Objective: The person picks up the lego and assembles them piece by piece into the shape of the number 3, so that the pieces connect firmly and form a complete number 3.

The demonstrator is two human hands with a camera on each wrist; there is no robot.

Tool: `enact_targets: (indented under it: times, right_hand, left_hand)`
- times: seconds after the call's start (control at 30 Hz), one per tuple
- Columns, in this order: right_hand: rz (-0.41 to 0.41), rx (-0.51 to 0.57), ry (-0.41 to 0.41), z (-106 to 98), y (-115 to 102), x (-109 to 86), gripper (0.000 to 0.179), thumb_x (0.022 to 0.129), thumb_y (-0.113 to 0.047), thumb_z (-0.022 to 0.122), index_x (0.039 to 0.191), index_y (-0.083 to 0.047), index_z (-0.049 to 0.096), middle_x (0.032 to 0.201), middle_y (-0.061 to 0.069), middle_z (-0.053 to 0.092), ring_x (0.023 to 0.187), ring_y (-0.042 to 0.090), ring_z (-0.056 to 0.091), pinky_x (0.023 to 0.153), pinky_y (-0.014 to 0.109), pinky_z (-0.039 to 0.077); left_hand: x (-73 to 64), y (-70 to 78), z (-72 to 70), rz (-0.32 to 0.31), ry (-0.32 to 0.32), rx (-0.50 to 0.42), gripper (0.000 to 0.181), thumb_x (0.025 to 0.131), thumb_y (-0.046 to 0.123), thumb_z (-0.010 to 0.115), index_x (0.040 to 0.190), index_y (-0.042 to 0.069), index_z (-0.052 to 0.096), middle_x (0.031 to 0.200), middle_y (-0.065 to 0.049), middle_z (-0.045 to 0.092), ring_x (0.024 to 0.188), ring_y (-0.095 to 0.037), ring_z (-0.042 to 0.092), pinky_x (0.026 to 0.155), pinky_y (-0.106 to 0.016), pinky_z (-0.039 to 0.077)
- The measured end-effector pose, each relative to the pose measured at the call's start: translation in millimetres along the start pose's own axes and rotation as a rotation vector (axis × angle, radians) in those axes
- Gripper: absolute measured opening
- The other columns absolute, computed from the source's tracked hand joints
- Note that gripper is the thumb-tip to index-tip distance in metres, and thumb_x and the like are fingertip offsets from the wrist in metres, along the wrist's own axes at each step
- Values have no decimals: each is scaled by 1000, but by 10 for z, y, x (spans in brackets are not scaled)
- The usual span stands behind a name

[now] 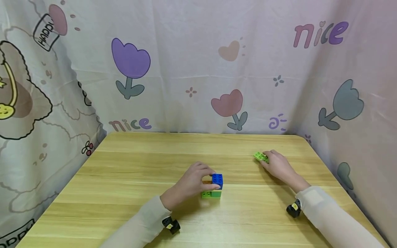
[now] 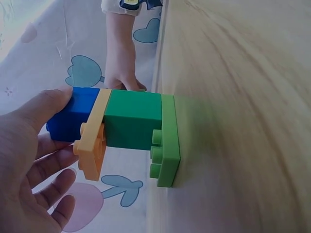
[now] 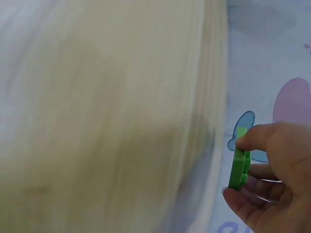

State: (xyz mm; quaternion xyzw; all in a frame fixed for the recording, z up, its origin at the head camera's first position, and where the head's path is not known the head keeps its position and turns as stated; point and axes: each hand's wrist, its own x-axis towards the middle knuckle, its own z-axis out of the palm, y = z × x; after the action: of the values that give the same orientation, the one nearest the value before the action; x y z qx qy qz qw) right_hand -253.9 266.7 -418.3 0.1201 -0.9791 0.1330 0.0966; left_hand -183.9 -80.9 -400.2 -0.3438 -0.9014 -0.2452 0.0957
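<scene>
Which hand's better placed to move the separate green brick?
Probably the right hand: it pinches the flat light-green plastic brick, while the left hand grips the square blue plastic block atop the multicoloured stack.

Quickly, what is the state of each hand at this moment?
Left hand: closed, holding the blue block on top of the stack.
Right hand: closed, holding the flat light-green block between thumb and fingers.

Brick stack point(image 1: 218, 181) blocking, room rightward, cloth point(image 1: 192, 69) behind
</scene>
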Motion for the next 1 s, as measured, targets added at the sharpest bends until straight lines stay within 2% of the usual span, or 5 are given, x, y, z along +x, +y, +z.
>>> enact_targets:
  times: [0.2,0.57,0.73,1.0]
  right_hand:
    - [-27,8,29,-61,-99,-23,42,92,-19,67,122,9,60,107,25,60,91,36,60,81,53,49]
    - [-80,74,51,-182,-314,-91,43,91,-20,68,126,3,60,112,20,61,100,36,58,86,53,47]
    - [-123,75,71,-231,-424,-116,43,89,-20,70,125,2,61,110,18,62,97,33,59,85,51,48]
    - [-218,84,93,-336,-641,-162,42,85,-20,76,121,0,65,105,12,65,91,26,61,81,47,51]
  left_hand:
    - [20,4,-12,3,-19,8,44,83,49,74,110,13,73,109,2,68,103,-16,54,90,-38,46]
    - [64,42,-81,-46,-96,15,46,82,52,74,110,14,73,110,3,67,106,-16,53,94,-37,46]
    - [60,47,-82,-57,-99,15,46,82,52,74,109,15,73,110,3,67,106,-16,53,94,-37,46]
    - [66,47,-79,-36,-90,32,45,81,52,75,107,14,74,107,3,67,103,-16,54,90,-36,47]
